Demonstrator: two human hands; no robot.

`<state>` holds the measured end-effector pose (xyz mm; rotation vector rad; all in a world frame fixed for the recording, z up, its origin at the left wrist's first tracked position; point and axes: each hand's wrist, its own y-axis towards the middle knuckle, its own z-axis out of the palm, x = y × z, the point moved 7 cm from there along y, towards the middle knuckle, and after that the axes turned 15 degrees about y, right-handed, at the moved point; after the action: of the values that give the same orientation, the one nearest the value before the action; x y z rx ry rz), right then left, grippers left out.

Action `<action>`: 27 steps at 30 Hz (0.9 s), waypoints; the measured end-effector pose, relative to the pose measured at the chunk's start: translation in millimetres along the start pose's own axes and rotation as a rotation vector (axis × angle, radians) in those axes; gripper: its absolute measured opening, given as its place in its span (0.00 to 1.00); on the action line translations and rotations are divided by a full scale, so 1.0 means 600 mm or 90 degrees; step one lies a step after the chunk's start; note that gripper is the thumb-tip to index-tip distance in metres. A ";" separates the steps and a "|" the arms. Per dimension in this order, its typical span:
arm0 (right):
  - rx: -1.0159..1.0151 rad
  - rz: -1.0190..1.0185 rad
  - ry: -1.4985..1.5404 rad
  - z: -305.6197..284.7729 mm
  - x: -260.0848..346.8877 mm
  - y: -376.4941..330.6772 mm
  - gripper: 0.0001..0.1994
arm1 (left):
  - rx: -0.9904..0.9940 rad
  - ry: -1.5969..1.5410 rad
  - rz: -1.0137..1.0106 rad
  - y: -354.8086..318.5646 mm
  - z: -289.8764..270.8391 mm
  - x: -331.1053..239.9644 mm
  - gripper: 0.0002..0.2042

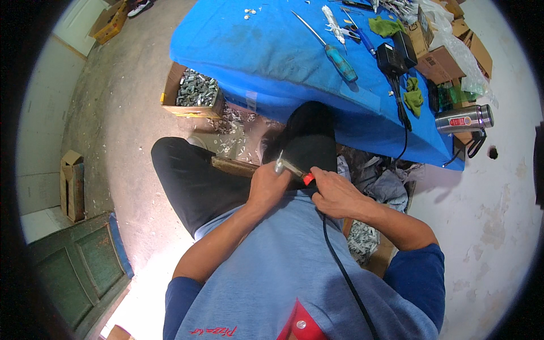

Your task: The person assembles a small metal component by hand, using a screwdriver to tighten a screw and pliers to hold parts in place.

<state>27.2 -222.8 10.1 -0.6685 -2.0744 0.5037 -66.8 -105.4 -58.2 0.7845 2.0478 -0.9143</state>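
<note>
Above my lap, the two hands work close together. My left hand point(268, 185) is closed round a small silvery metal piece point(279, 165) with a thin tip pointing up. Closed too, my right hand point(338, 193) grips a red-handled tool point(308, 179). The tool's dull metal fore part point(293, 168) reaches toward the left hand; its exact kind is too small to tell. A black cord point(344, 268) runs from below the right hand down over my shirt. Behind the left hand, a wooden piece point(234, 166) lies between my legs.
A blue-covered table point(266, 48) stands ahead, bearing a teal-handled screwdriver point(340, 62), a black power adapter point(391, 59) and green cloths point(414, 97). A steel flask point(466, 119) lies at its right edge. A carton point(190, 111) of metal parts sits on the floor, left, beside scattered bits.
</note>
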 end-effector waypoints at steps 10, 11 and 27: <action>-0.064 -0.078 -0.039 -0.012 -0.024 -0.006 0.32 | 0.071 -0.042 0.038 0.002 0.027 0.015 0.10; -0.065 -0.097 -0.049 -0.014 -0.023 -0.006 0.32 | 0.102 -0.064 0.038 0.002 0.032 0.014 0.09; 0.038 -0.195 -0.114 -0.034 -0.013 0.000 0.26 | 0.187 -0.110 0.071 -0.012 0.043 0.003 0.12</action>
<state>48.3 -225.7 16.1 -0.2703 -2.2680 0.4598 -63.6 -129.8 -69.2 0.9294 1.7250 -1.1917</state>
